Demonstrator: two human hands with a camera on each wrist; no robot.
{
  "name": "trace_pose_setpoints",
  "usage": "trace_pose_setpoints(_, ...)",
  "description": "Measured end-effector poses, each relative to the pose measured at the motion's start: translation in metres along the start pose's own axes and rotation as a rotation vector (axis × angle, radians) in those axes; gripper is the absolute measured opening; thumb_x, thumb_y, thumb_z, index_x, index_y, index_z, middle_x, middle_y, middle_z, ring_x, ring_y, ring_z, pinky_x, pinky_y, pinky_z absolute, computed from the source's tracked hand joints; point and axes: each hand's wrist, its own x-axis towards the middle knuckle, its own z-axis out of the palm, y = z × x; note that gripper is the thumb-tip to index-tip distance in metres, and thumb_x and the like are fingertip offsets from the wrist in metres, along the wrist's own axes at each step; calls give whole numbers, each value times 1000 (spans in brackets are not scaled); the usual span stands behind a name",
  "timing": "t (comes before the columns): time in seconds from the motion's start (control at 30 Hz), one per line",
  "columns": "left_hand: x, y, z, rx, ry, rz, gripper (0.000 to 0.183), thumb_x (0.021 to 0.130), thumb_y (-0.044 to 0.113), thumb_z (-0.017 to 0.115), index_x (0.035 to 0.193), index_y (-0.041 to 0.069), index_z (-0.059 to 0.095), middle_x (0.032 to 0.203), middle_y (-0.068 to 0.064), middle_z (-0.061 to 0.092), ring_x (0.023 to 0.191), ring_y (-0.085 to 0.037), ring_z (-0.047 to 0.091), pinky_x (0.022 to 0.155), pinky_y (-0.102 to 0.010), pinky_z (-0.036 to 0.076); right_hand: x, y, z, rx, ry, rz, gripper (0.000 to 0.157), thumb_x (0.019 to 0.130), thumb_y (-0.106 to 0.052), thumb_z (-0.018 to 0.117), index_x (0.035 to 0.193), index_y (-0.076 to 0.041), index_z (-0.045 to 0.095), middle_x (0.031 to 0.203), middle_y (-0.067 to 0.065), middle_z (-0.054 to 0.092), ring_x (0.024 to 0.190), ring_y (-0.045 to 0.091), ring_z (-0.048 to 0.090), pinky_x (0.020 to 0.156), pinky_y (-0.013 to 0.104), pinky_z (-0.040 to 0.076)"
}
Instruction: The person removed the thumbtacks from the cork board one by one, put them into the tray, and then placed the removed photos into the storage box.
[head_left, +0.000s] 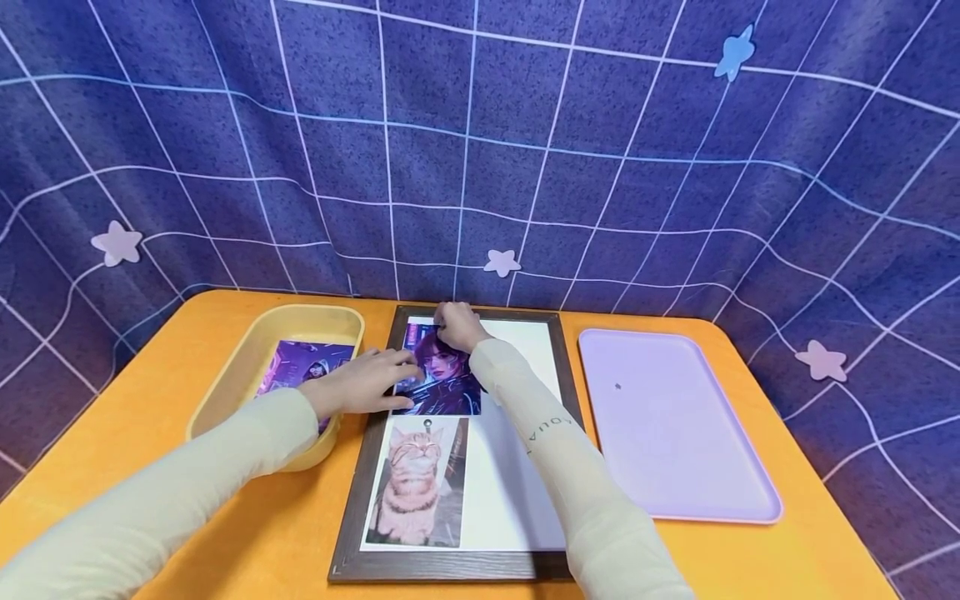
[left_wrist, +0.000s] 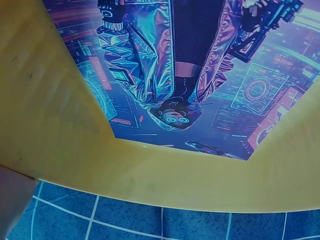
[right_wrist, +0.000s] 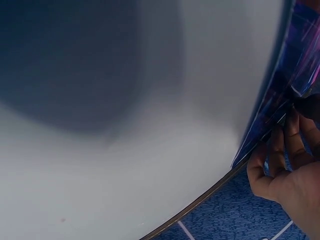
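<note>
A purple-blue print of a dark-haired figure (head_left: 447, 379) lies on the upper left of a dark-framed white board (head_left: 517, 467). My left hand (head_left: 367, 382) rests with fingers spread on the print's left side and the frame. At the print's top edge, my right hand (head_left: 459, 325) has curled fingers; the right wrist view shows its fingers (right_wrist: 292, 145) pinching near the print's edge (right_wrist: 265, 117). Anything small between those fingertips is hidden. Below lies a cat picture (head_left: 416, 492), with a small round silver piece (head_left: 427, 423) at its top edge.
A yellow bin (head_left: 213, 400) on the left contains another purple print (left_wrist: 165, 75) with a hooded figure. A lilac tray (head_left: 675, 425) on the right holds one tiny dark piece (head_left: 618, 387). Behind the orange table (head_left: 247, 542) hangs a blue grid-patterned curtain (head_left: 420, 167).
</note>
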Motion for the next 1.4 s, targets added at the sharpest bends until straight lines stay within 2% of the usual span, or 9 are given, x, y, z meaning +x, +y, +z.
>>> trace_pose_setpoints(0.63,-1,-1,1,-18,-15,-22,34,85,42,60,112,21,60,116,-5,53,105,-25,54,87,-50,42,0,2,-1,68,11,-9,20,82,-7,62,102,-6,63,97,7,65,90,18,60,79,31,49)
trace_pose_setpoints(0.87,-2,-1,1,-23,-19,-22,34,86,41,60,113,21,60,119,-6,53,106,-26,54,88,-51,41,-2,2,-3,92,10,-16,20,83,-10,63,103,-6,62,99,7,65,93,18,60,82,30,48)
trace_pose_setpoints(1.17,0,-1,1,-20,-20,-25,35,86,42,60,113,21,60,118,-6,53,107,-26,54,89,-51,41,1,2,-1,56,15,-30,21,82,-7,62,103,-9,64,99,4,67,94,17,61,83,31,48)
trace_pose_setpoints(1.4,0,0,0,-17,-17,-23,35,85,41,60,114,20,60,118,-6,53,106,-25,54,88,-50,42,1,1,0,-10,14,-12,21,82,-10,62,103,-12,64,98,1,66,99,20,56,89,38,43)
